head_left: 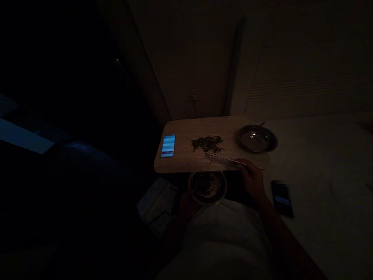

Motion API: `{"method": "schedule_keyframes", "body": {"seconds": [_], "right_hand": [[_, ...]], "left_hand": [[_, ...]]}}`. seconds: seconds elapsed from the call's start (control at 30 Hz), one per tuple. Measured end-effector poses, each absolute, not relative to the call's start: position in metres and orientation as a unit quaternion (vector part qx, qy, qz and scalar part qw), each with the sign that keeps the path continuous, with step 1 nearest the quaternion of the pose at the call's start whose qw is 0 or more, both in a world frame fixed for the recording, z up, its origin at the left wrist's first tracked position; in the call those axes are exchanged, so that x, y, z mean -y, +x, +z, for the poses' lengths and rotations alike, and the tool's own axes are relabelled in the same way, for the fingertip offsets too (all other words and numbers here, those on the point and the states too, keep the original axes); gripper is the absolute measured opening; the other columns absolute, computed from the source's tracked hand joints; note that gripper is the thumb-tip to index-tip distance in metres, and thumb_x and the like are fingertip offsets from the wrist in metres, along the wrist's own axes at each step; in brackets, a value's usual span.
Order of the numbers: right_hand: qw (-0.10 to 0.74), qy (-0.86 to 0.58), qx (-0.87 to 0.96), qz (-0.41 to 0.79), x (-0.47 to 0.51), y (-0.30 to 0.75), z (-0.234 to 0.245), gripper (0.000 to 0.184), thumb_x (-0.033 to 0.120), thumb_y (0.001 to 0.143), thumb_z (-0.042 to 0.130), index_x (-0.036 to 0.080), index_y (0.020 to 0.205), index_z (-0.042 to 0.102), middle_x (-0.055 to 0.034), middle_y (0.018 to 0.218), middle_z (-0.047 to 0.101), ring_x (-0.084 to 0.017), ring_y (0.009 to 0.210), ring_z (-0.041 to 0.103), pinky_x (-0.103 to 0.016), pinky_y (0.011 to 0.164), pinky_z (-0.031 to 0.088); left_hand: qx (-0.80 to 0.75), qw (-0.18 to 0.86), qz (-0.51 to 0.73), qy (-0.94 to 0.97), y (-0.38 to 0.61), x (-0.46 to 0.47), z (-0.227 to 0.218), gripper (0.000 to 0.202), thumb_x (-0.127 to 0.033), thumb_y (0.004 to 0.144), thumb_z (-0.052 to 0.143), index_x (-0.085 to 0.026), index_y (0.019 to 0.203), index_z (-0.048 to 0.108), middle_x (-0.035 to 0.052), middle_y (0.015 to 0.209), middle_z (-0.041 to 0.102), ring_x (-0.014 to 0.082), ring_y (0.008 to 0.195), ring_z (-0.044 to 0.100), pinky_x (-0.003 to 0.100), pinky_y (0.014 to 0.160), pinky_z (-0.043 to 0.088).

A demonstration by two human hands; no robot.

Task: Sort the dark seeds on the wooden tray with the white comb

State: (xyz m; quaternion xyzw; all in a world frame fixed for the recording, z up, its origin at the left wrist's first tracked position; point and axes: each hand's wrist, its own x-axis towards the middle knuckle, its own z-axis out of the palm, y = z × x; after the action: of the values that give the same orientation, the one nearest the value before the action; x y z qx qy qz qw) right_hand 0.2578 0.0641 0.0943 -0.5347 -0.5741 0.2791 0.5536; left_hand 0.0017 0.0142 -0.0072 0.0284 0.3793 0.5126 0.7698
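Observation:
The scene is very dark. My right hand [253, 177] is closed around one end of a long, thin, pale strip [223, 159] with a row of spots along it. Its far tip lies at the near side of a spread of small dark grains [207, 144] on a light wooden tabletop [180, 165]. Just below the table's near edge, my left hand [188, 202] grips the left rim of a round metal bowl [207, 187]. Some small pieces lie inside that bowl. The left fingers are partly lost in shadow.
A lit phone [168, 146] lies at the table's left end. Another metal bowl [258, 139] stands at its right end. On the pale surface at right rests a dark phone [282, 198]. A pale flat object [157, 200] is low on the left. Behind the table is a wall [186, 58].

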Motion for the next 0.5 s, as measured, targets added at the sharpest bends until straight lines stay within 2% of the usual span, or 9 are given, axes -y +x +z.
{"method": "schedule_keyframes", "body": {"seconds": [0.27,0.37,0.5], "right_hand": [[0.546,-0.539,0.579,0.276,-0.0676,0.2619,0.0887,0.025,0.041,0.089,0.056,0.024,0.102,0.071,-0.0053,0.105,0.073,-0.023,0.101,0.066,-0.04,0.093,0.051],[0.545,-0.54,0.578,0.278,-0.0685,0.2614,0.0857,0.025,0.04,0.089,0.057,0.024,0.102,0.071,-0.0052,0.105,0.073,-0.023,0.1,0.066,-0.04,0.093,0.05],[0.547,-0.532,0.577,0.29,-0.0687,0.2595,0.0844,0.024,0.039,0.089,0.057,0.024,0.102,0.071,-0.0051,0.105,0.073,-0.023,0.101,0.066,-0.04,0.093,0.05]], "left_hand": [[-0.365,0.772,0.52,0.012,0.0023,-0.0154,-0.0004,0.04,-0.016,0.07,0.063,-0.018,0.109,0.066,0.0086,0.095,0.075,0.0312,0.109,0.064,0.048,0.101,0.045],[-0.367,0.762,0.533,0.018,0.0018,-0.0132,-0.0017,0.038,-0.014,0.07,0.063,-0.021,0.107,0.067,0.0057,0.097,0.075,0.0295,0.11,0.064,0.044,0.102,0.044],[-0.388,0.747,0.539,0.033,0.0004,-0.0116,-0.0073,0.031,-0.011,0.069,0.063,-0.019,0.098,0.069,0.0075,0.097,0.076,0.0315,0.112,0.062,0.044,0.103,0.043]]}}
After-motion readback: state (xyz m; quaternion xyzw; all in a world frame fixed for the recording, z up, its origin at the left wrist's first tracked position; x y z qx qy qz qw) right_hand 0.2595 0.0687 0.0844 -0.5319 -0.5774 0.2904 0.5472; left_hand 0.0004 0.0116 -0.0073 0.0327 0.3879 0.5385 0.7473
